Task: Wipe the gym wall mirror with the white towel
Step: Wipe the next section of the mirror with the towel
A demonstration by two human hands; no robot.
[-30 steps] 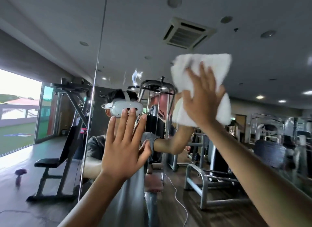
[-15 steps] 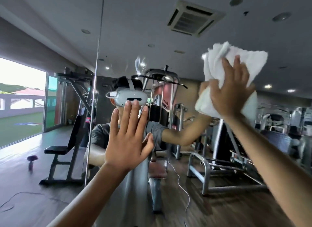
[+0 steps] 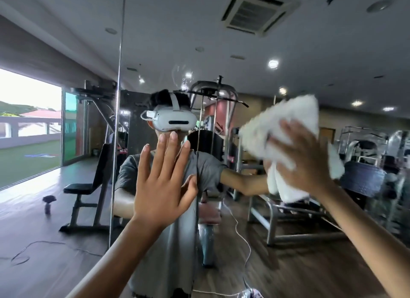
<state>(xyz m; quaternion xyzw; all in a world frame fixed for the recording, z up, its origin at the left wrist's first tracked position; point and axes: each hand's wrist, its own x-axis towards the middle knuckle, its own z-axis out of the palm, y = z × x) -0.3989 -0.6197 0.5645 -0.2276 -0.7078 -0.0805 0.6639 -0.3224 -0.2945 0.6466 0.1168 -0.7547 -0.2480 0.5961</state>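
Observation:
The gym wall mirror (image 3: 255,53) fills nearly the whole view. My right hand (image 3: 304,160) presses the crumpled white towel (image 3: 286,118) flat against the glass at right of centre, about chest height in the reflection; the towel is blurred with motion. My left hand (image 3: 162,182) lies flat on the mirror with fingers spread, holding nothing, left of the towel. A faint smear (image 3: 182,75) marks the glass above my reflected head.
A vertical seam (image 3: 117,120) between mirror panels runs left of my left hand. The reflection shows a person with a white headset, a weight bench (image 3: 86,186), gym machines (image 3: 288,209), a cable on the wooden floor and a bright window at far left.
My right hand has swept the towel rightward, then down the glass. My left hand stays planted on the mirror. The view has tilted downward slightly.

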